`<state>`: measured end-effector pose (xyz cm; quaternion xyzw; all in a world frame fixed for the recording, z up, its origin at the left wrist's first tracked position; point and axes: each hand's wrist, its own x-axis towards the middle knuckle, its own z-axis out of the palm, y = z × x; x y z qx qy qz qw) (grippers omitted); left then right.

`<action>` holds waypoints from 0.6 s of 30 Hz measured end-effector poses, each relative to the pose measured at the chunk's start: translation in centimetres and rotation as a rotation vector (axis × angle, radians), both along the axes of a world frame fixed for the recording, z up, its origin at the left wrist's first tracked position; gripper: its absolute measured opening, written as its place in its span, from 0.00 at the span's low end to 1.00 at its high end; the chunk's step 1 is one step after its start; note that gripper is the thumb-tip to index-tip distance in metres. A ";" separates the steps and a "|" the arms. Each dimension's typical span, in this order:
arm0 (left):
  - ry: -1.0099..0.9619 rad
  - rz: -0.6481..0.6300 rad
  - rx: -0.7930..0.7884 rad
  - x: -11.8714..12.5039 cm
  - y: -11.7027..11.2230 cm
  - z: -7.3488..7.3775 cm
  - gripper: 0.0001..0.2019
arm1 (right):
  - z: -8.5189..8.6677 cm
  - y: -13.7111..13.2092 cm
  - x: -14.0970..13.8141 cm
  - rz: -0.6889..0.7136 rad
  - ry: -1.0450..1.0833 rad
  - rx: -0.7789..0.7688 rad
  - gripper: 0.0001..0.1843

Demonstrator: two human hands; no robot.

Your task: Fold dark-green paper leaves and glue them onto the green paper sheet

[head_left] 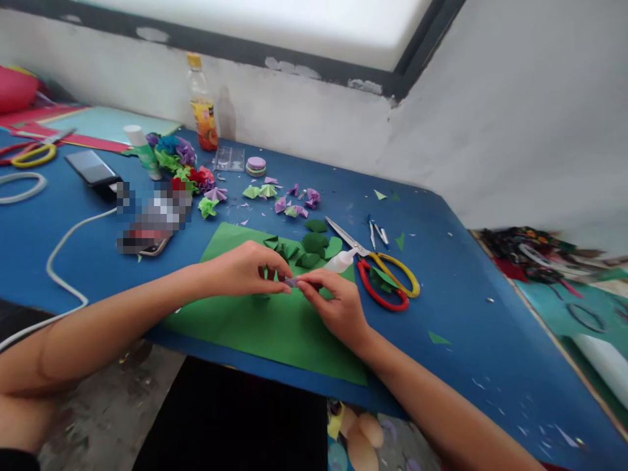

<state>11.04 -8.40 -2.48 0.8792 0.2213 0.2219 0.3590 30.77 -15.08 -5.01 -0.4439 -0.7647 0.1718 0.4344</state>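
Observation:
My left hand (pixel 255 269) and my right hand (pixel 333 297) meet over a sheet of green paper (pixel 275 333). Pinched between their fingertips is a small purple paper piece (pixel 292 282), partly covered by the fingers. Just beyond lie dark green paper leaves (pixel 314 244), some folded. A white glue bottle (pixel 342 260) rests on its side by my right hand, its lower part hidden. To the right are large scissors (pixel 387 278) with one red and one yellow handle, a green paper scrap (pixel 383 279) lying at their handles.
Crumpled paper flowers (pixel 176 157) and small purple folded pieces (pixel 297 203) lie further back. A drink bottle (pixel 203 114), a glue stick (pixel 143 152), a phone (pixel 93 168) with a white cable (pixel 63 245) and a compass (pixel 377 232) stand or lie on the blue table (pixel 451 275).

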 end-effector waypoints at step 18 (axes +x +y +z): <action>0.105 -0.029 0.113 1.0 -0.3 -1.4 0.14 | 0.4 0.0 0.1 -0.006 -0.032 0.067 0.05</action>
